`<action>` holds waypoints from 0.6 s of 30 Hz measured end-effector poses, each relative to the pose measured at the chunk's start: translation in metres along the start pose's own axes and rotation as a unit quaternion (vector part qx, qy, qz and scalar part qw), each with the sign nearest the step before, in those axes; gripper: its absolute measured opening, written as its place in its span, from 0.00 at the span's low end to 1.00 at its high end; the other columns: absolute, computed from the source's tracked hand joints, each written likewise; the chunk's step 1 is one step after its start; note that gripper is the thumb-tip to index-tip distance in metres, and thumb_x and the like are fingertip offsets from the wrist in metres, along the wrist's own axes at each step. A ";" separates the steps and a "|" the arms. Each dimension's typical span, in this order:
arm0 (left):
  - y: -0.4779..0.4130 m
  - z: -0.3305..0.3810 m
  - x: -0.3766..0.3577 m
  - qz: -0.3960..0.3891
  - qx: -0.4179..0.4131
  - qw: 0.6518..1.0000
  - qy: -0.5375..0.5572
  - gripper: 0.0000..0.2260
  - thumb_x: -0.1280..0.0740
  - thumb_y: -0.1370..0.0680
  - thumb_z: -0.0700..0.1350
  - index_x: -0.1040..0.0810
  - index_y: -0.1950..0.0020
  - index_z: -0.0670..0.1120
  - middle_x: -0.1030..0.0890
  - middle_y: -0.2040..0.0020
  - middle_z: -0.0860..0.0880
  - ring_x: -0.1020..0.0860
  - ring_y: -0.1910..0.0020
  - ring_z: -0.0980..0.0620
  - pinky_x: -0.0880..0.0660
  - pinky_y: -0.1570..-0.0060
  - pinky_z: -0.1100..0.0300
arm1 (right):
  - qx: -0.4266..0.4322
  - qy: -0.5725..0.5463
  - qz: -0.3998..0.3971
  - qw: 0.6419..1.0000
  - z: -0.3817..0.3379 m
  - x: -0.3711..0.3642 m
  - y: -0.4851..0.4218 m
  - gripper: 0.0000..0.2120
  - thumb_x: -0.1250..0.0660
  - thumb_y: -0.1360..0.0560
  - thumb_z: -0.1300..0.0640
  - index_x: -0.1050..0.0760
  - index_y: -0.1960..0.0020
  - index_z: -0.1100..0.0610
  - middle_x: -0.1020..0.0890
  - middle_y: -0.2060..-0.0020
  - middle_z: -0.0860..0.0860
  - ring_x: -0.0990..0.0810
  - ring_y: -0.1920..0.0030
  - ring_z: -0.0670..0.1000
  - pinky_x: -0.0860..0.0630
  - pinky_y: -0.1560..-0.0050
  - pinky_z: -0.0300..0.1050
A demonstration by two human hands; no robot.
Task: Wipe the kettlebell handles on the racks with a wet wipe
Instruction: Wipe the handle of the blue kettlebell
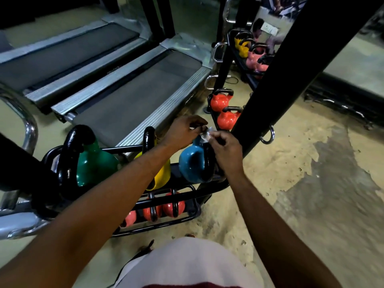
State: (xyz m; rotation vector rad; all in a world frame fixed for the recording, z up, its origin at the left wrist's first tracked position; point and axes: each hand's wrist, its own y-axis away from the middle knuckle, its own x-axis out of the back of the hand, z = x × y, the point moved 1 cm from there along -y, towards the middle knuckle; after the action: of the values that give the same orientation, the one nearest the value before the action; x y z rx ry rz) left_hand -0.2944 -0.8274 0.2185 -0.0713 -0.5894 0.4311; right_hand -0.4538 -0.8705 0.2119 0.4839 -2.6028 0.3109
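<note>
A small, crumpled, whitish wet wipe [207, 134] is pinched between the fingertips of both hands, the left grip [182, 132] and the right grip [226, 150] each closed on one end. The wipe is stretched across from one grip to the other, with its long axis roughly level.

Directly beneath the grips a black tubular rack [209, 187] with two tiers is seen. On the upper tier three glossy, rounded kettlebells are held: a blue kettlebell [191, 163] just under the wipe, a yellow kettlebell [161, 173] under the left forearm, and a green kettlebell [93, 163] further out on the left grip's side. The blue one is tipped sideways, so that its thick black handle [207, 161] is turned toward the right grip and just below it, the loop running away from the person. On the lower tier small coral-red kettlebells [172, 206] with black handles are lined up.

Beyond the grips two orange-red kettlebells [221, 100] are stacked on a second rack. A slanted black post [291, 69] passes just beyond the right grip. Grey treadmill belts [135, 96] with ribbed metal edges lie beyond the left grip. The floor [270, 183] is worn and patchy beige.
</note>
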 end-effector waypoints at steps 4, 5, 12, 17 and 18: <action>0.028 0.005 -0.007 0.056 -0.029 0.997 0.049 0.07 0.29 0.24 0.38 0.17 0.49 0.47 0.16 0.52 0.54 0.21 0.56 0.69 0.28 0.54 0.76 | -0.022 -0.011 -0.021 0.999 0.009 0.026 0.045 0.03 0.26 0.26 0.54 0.19 0.54 0.52 0.17 0.53 0.47 0.20 0.53 0.37 0.28 0.52 0.28; 0.033 0.005 -0.008 0.066 -0.041 0.996 0.049 0.08 0.29 0.24 0.38 0.17 0.49 0.49 0.17 0.52 0.55 0.20 0.55 0.67 0.26 0.53 0.73 | -0.027 -0.033 -0.019 0.999 0.008 0.030 0.047 0.03 0.25 0.26 0.54 0.18 0.54 0.52 0.16 0.53 0.46 0.19 0.53 0.39 0.27 0.51 0.30; 0.061 0.003 -0.012 0.063 -0.143 0.987 -0.028 0.06 0.30 0.26 0.41 0.16 0.49 0.46 0.17 0.49 0.50 0.21 0.47 0.55 0.25 0.43 0.56 | -0.071 -0.068 -0.099 0.990 -0.002 0.001 -0.048 0.05 0.26 0.29 0.51 0.21 0.58 0.50 0.15 0.59 0.51 0.17 0.56 0.51 0.22 0.45 0.60; 0.075 0.005 -0.017 -0.008 -0.208 0.970 -0.128 0.13 0.34 0.25 0.50 0.16 0.46 0.46 0.18 0.45 0.48 0.21 0.47 0.50 0.26 0.44 0.54 | -0.059 -0.031 -0.131 0.989 0.006 0.027 -0.025 0.07 0.25 0.29 0.56 0.22 0.56 0.56 0.15 0.60 0.55 0.17 0.58 0.53 0.21 0.52 0.51; 0.074 0.007 -0.016 -0.017 -0.217 0.965 -0.148 0.13 0.35 0.25 0.51 0.17 0.46 0.46 0.18 0.45 0.48 0.21 0.47 0.49 0.25 0.45 0.54 | -0.052 -0.016 -0.139 0.989 0.004 0.030 -0.027 0.07 0.25 0.29 0.57 0.22 0.55 0.57 0.16 0.60 0.55 0.18 0.58 0.52 0.21 0.54 0.49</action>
State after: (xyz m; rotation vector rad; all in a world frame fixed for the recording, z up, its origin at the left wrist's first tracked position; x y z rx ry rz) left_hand -0.3381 -0.7674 0.2019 -0.4210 -0.9720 0.2737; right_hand -0.4693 -0.9049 0.2268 0.8080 -2.5247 0.0752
